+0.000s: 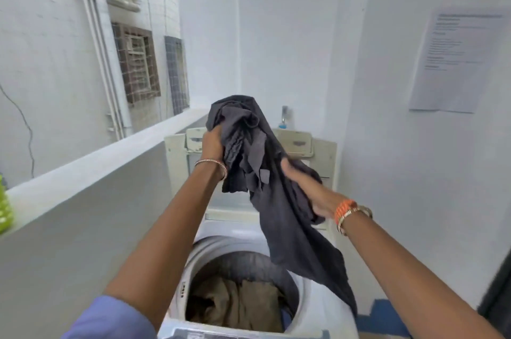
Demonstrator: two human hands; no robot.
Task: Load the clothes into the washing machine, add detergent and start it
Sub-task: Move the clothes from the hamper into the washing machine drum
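A dark grey garment hangs bunched above the open top-loading washing machine. My left hand grips its upper bunch, raised in front of the upright lid. My right hand grips the cloth lower and to the right, its fingers buried in the folds. The garment's tail dangles over the right side of the drum rim. Inside the drum lies a brown-khaki garment, with a bit of blue cloth at its right edge.
A grey parapet wall runs along the left, with a green object on its ledge. A tap sticks out behind the lid. Printed sheets are stuck to the white wall on the right.
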